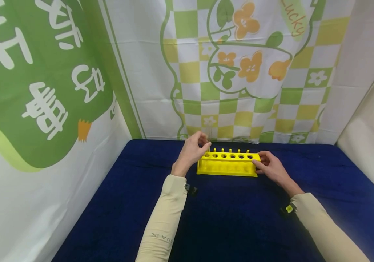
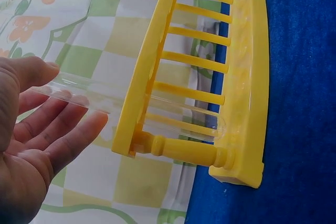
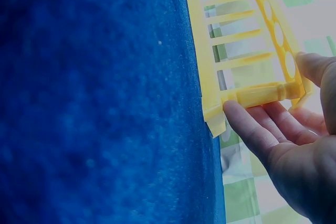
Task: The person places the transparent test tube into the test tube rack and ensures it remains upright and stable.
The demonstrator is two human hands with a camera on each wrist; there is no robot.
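A yellow test tube rack stands on the blue cloth, with a row of round holes along its top. At its left end, my left hand holds a clear test tube near the upper end, thumb on one side and fingers on the other. The tube passes through the end hole, and its rounded bottom is down at the rack's base in the left wrist view. My right hand grips the rack's right end, thumb at the top plate and fingers against the end post.
The dark blue cloth covers the table. Several yellow pegs rise along the rack's back side. Behind the table hangs a checked, flowered curtain, and a green and white one hangs at the left.
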